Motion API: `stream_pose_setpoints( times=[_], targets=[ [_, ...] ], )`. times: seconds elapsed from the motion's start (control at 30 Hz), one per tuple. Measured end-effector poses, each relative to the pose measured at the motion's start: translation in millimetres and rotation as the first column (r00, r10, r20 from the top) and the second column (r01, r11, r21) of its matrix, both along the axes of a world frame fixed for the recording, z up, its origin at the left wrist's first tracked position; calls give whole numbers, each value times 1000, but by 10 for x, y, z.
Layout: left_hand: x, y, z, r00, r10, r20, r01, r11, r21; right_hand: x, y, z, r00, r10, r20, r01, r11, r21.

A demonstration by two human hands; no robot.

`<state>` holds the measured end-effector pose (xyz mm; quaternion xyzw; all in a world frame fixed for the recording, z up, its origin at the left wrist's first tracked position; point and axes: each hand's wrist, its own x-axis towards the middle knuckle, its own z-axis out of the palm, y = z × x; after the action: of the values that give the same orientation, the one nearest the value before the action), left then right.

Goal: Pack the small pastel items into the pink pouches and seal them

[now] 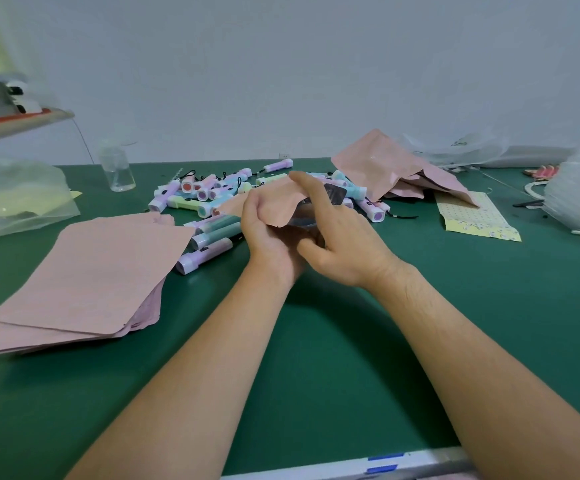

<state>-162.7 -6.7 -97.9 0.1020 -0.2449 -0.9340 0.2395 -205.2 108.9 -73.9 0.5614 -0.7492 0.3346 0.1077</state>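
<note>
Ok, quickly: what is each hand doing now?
Left hand: holds the pink pouch.
Right hand: pinches the same pouch.

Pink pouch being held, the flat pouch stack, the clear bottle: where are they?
held pouch [276, 195]: head view, its pink upper face.
pouch stack [101, 271]: head view, top sheet's middle.
clear bottle [117, 169]: head view, its body.

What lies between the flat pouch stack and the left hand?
Head view: a few pastel flashlights lie between the pouch stack and the left hand.
</note>
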Motion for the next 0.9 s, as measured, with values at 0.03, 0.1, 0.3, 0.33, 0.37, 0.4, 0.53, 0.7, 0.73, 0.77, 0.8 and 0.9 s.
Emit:
stream_pose_setpoints(
  times=[0.03,0.1,0.3,0.33,0.37,0.4,0.53,0.7,0.73,0.77,0.8,0.9],
  targets=[
    [-6,2,1,1000,0,11,0,1000,-6,-6,-2,0,1000,-7,-2,7,1000,14],
    [-10,1,3,1000,-1,18,1,1000,-15,-7,-11,-7,1000,-15,-7,15,999,39],
    [17,-62,-7,999,-10,-33,11,1000,25,-25,10,-2,1000,25,-19,-26,1000,-17],
    [19,-77,-3,999,-3,-52,5,999,33,-23,24,8,999,17,-44,-22,993,-112],
    [20,-89,4,998,-1,-67,4,999,37,-28,39,19,997,-12,-73,-6,970,-244],
    [25,-103,12,997,-2,-77,5,999,43,-48,55,30,995,-57,-86,19,923,-384],
    [55,-172,54,991,-58,-121,67,995,77,-297,142,77,953,-287,-95,182,795,-579],
    [100,-168,70,963,-222,-152,233,971,56,-510,246,-24,916,-296,-270,175,902,-394],
    [105,-168,58,957,-251,-148,261,964,56,-539,259,-44,918,-277,-285,156,911,-381],
    [104,-179,47,952,-273,-140,283,957,56,-569,270,-51,922,-260,-287,142,916,-375],
    [102,-195,35,947,-294,-132,302,952,48,-597,280,-46,927,-250,-281,133,917,-376],
    [93,-260,40,921,-356,-158,365,930,33,-629,289,-15,939,-225,-260,105,907,-408]
  ],
)
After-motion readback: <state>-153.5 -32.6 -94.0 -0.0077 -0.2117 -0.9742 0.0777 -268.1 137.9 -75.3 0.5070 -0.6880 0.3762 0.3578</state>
